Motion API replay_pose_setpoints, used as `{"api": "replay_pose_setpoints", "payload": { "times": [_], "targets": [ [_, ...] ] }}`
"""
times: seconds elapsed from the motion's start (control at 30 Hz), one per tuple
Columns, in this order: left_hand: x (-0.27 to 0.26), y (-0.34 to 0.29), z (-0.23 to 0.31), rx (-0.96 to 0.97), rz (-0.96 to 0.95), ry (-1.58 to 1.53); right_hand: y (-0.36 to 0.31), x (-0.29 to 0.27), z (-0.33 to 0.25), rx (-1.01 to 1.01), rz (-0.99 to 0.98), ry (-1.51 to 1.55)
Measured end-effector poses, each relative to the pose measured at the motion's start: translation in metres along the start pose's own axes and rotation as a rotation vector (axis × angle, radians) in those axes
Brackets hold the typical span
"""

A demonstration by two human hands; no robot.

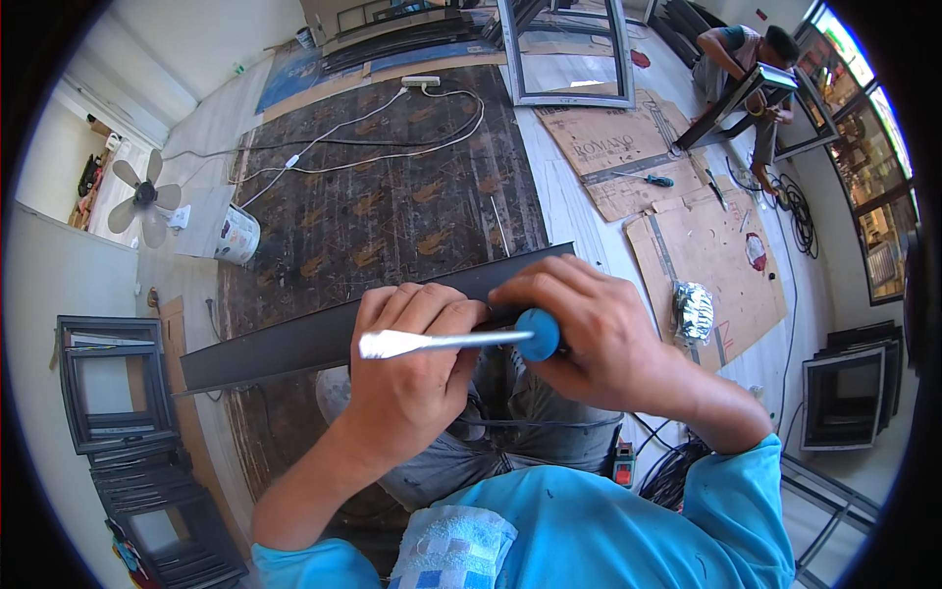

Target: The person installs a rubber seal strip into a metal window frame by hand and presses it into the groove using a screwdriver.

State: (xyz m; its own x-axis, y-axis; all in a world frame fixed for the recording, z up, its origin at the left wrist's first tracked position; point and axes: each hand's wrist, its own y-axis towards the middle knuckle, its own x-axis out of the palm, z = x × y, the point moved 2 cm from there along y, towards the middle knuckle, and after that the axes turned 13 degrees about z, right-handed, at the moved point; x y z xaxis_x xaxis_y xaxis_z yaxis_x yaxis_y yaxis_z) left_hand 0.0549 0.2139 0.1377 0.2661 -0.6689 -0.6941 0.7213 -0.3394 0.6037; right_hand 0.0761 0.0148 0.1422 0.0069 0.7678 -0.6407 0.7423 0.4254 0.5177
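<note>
A long dark metal profile (285, 344) lies slantwise before me, running from the left to just right of the middle. The fingers of my left hand (412, 368) are closed over it near its right part. My right hand (594, 329) is closed round a flat-blade screwdriver (538, 336) with a blue handle. Its pale shaft points left and up toward me, crossing in front of my left hand. The right fingers also rest at the profile's right end. What lies between the two hands is hidden.
A dark patterned sheet (392, 216) covers the floor, with a power strip (420, 81) and cords. A bucket (237, 236) and fan (145, 194) stand left. Cardboard (706, 265) carries another screwdriver (657, 181). Frames (844, 398) lean at both sides. Another person (736, 59) works on a frame far right.
</note>
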Motion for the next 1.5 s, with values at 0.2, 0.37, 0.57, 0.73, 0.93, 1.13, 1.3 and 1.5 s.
{"api": "replay_pose_setpoints", "payload": {
  "times": [0.2,0.37,0.57,0.73,0.93,1.13,1.3,1.5],
  "targets": [
    [0.011,-0.009,0.016,-0.104,0.214,0.099,-0.009,-0.031,0.016,0.424,0.314,0.742],
    [0.015,-0.014,0.014,-0.075,0.221,0.139,-0.025,-0.049,0.029,0.516,0.238,0.652],
    [0.015,-0.005,0.022,-0.091,0.180,0.121,-0.037,-0.043,0.047,0.317,0.172,0.351],
    [0.025,0.003,0.030,-0.069,0.119,0.106,-0.054,-0.021,0.062,0.364,0.226,0.587],
    [0.011,0.002,0.027,-0.112,0.035,0.114,-0.053,-0.019,0.063,0.353,0.192,0.564],
    [-0.029,-0.036,0.026,-0.149,0.093,0.405,-0.055,-0.050,0.065,0.333,0.223,0.485],
    [-0.031,-0.096,0.008,-0.446,0.315,0.392,-0.014,-0.076,0.031,0.480,0.175,0.405],
    [-0.036,-0.115,0.000,-0.877,0.610,-0.429,0.022,-0.044,-0.006,0.059,-0.132,0.100]
  ]
}}
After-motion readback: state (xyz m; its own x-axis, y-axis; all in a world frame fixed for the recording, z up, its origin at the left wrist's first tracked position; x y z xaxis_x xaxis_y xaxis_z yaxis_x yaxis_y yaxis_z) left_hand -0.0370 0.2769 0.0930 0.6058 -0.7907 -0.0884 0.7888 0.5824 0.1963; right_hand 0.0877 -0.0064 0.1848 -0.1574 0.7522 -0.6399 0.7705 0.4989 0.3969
